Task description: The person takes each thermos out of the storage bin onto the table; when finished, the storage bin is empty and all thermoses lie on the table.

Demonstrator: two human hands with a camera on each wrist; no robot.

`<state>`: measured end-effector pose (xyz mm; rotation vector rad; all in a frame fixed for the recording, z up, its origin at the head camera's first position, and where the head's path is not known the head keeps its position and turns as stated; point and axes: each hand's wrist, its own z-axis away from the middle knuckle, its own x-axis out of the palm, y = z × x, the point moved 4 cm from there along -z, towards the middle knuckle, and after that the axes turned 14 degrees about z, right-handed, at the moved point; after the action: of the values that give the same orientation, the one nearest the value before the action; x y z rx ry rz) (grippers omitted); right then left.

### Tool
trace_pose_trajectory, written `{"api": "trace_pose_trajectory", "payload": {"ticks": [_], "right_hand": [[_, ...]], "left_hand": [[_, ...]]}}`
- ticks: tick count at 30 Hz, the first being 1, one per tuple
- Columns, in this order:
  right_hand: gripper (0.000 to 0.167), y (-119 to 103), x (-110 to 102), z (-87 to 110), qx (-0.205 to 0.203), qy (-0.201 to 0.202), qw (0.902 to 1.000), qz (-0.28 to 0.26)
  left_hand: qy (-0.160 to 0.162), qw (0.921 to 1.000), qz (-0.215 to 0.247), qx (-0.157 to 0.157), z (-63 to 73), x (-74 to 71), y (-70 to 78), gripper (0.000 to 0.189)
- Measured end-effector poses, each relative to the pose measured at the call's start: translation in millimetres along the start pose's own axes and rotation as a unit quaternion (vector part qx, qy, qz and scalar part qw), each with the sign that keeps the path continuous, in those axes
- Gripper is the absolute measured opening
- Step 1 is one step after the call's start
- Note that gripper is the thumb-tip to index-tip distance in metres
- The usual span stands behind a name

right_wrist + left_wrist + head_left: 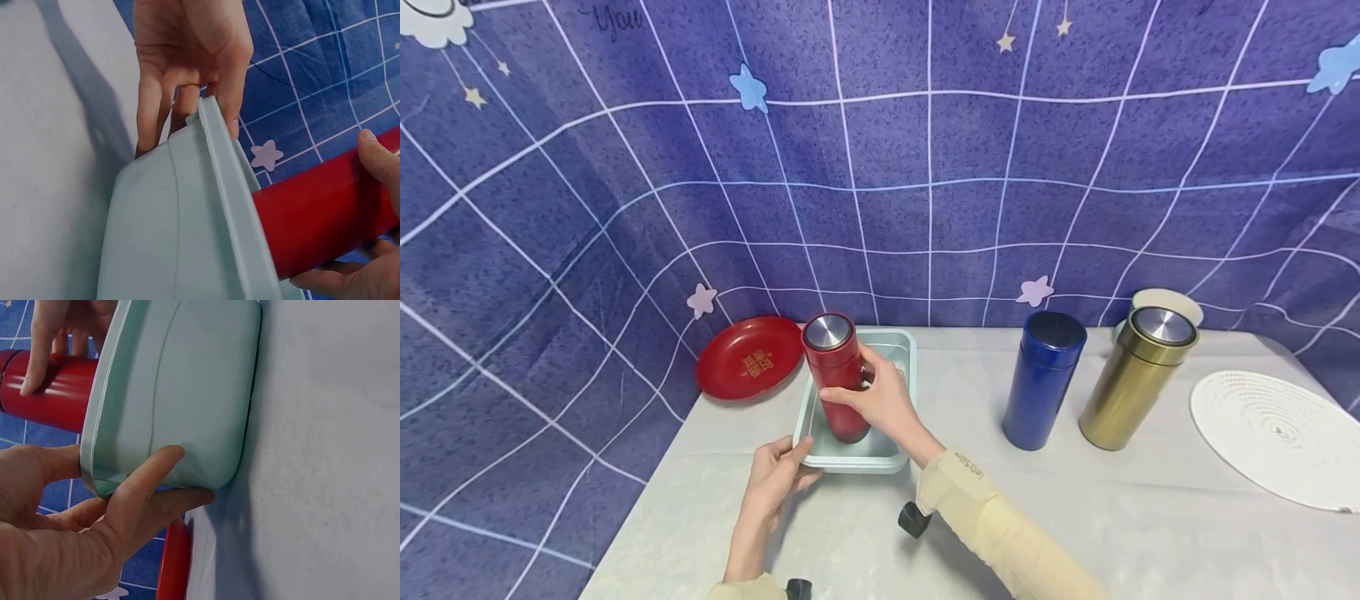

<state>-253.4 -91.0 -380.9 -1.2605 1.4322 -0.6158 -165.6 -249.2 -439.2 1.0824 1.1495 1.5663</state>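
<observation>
A red thermos bottle (842,392) with a silver-topped lid stands inside a pale green plastic tray (857,465), slightly tilted in the head view. My right hand (883,396) grips the bottle's side, thumb on the near side and fingers behind it. With my left hand (772,479) I hold the tray's near left corner, thumb over the rim and fingers against the outer wall, as the left wrist view shows. Whether the bottle's base touches the tray floor is hidden by the tray wall (194,394) in both wrist views.
A red oval plate (748,358) lies left of the tray. To the right stand a blue bottle (1041,383) and a gold bottle (1135,383), with a pale cup (1168,302) behind. A white round woven mat (1277,433) lies far right. A blue patterned curtain (925,167) hangs behind the table.
</observation>
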Motion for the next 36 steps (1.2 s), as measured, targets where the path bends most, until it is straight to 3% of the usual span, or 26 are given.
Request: {"api": "trace_pose_trajectory", "payload": {"ticks": [14, 22, 36], "right_hand": [[0.064, -12, -23, 9.7, 0.016, -0.009, 0.9998, 0.003], [0.062, -24, -41, 19.1, 0.018, -0.013, 0.9994, -0.025], [0.058, -42, -89, 36.0, 0.004, 0.012, 0.9996, -0.024]], "left_hand": [[0.007, 0.9999, -0.013, -0.009, -2.4, 0.0, -3.3, 0.043], [0.01, 0.9998, -0.015, -0.013, -2.8, -0.8, -3.5, 0.042], [0.008, 0.9991, -0.041, -0.007, -5.9, 0.1, -1.6, 0.045]]}}
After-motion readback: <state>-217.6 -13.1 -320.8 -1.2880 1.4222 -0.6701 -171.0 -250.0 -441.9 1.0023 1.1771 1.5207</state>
